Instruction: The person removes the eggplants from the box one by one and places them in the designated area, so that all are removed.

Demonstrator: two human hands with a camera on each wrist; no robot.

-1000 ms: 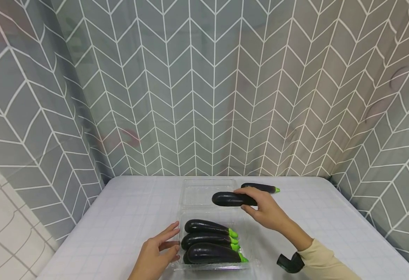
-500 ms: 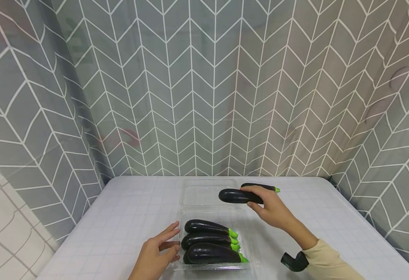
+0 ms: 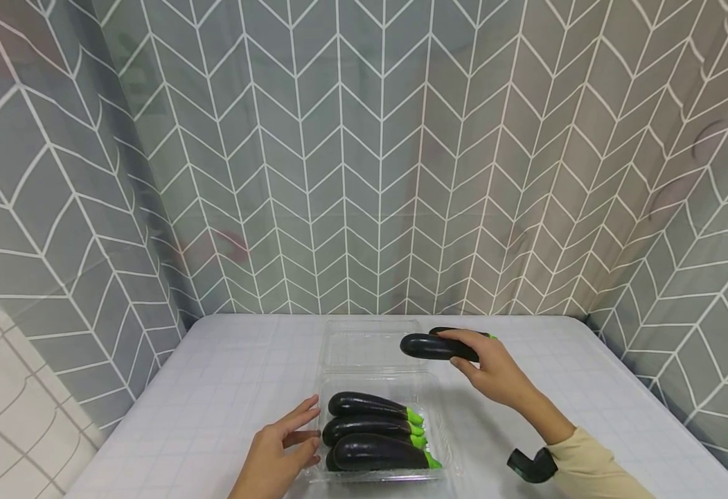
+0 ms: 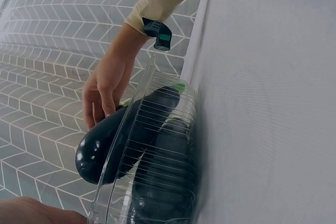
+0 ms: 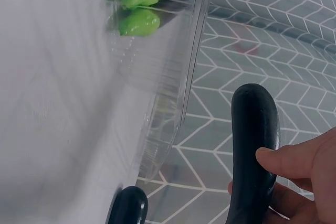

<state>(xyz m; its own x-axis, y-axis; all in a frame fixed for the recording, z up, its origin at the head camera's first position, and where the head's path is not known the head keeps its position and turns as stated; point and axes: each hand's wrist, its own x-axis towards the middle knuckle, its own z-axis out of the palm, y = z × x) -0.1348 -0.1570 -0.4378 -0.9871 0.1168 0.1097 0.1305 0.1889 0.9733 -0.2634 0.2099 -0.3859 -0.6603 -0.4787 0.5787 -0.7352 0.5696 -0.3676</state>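
My right hand grips a dark, glossy eggplant around its right part, thumb on the near side. It is held in the air over the back right of the table, its rounded end to the left. The right wrist view shows the thumb across this eggplant. Several eggplants with green stems lie in a clear plastic clamshell box, stems to the right. My left hand rests at the box's left side, fingers spread along the wall. Another eggplant lies behind the right hand, mostly hidden by it.
The box's clear lid lies folded back behind it on the white-clothed table. A grey chevron-patterned curtain rises at the back and both sides. A black wrist camera mount sits by the right sleeve.
My right hand has carried the eggplant to the right and slightly farther back, and now overlaps more of the eggplant on the table. The left hand and box have stayed put.
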